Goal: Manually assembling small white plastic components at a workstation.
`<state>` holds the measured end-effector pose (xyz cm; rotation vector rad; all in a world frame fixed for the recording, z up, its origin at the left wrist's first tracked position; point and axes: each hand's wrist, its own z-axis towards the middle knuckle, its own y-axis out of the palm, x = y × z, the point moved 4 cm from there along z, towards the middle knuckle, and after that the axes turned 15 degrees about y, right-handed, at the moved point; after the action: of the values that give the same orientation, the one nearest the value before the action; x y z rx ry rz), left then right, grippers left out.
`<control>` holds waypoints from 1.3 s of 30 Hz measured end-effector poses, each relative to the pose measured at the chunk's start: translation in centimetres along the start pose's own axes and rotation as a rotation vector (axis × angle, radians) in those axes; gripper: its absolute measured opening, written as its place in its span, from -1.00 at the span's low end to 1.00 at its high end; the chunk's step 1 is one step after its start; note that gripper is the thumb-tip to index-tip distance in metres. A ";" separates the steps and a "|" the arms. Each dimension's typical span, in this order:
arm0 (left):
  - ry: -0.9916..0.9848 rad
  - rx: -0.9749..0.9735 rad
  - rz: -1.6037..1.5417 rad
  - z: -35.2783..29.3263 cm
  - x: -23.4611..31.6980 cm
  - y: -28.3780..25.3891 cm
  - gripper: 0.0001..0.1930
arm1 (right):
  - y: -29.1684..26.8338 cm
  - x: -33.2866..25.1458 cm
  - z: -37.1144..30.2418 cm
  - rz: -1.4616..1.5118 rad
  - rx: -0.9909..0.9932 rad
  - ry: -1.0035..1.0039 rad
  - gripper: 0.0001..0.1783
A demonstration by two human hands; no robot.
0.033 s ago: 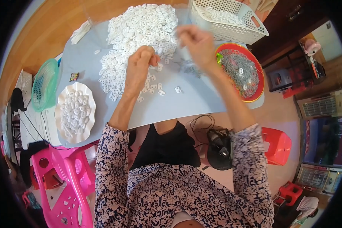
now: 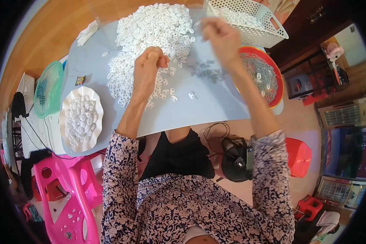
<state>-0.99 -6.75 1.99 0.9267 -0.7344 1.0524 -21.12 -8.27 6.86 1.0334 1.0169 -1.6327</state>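
My left hand [image 2: 148,67] is closed above the near edge of a large heap of small white plastic pieces [image 2: 154,28]; whatever its curled fingers hold is hidden. To the right, my right hand [image 2: 221,38] is raised over the table near a white perforated basket [image 2: 248,38], its fingers smeared by motion. A blurred whitish spot shows beside its fingertips. Below that hand, small grey metal pieces [image 2: 211,73] lie loose on the table. Several white pieces [image 2: 173,98] are scattered in front of the heap, and one [image 2: 191,95] lies apart with a small bit attached.
A red bowl [image 2: 281,87] of grey metal pieces stands at the table's right end. On the left are a scalloped white dish [image 2: 96,122] of white pieces, a small wrapper [image 2: 80,80] and a green basket [image 2: 49,89]. A pink chair [image 2: 75,191] stands below left.
My right hand has moved up and to the right, toward the white basket, uncovering more of the grey metal pieces. My left hand has hardly moved and stays closed.
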 end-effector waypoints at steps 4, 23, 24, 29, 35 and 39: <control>-0.059 0.172 -0.178 1.0 -0.5 -1.0 -0.76 | -7.0 -2.9 5.9 -0.437 0.297 -0.298 -0.90; -0.139 0.078 -0.040 0.6 -1.6 -0.7 -0.70 | 5.2 2.6 -3.2 -0.966 -0.443 -0.078 -0.84; -0.127 0.074 -0.019 0.5 -1.6 -0.7 -0.69 | 5.4 2.7 -3.2 -0.960 -0.450 -0.082 -0.84; 0.060 -0.137 0.437 0.9 -1.9 -1.2 -0.66 | 5.6 2.1 -2.7 -0.900 -0.509 0.020 -0.83; 0.134 -0.036 0.275 -0.2 -1.9 0.4 -0.82 | 3.5 3.1 -2.7 -0.355 -0.310 0.169 -0.91; 0.090 -0.026 0.330 -0.6 -1.8 0.3 -0.83 | 4.1 2.3 -2.9 -0.060 -0.257 0.297 -0.85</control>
<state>-1.80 -6.83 0.23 0.7442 -0.8415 1.3619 -17.19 -7.17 3.17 1.0966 1.4264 -1.3741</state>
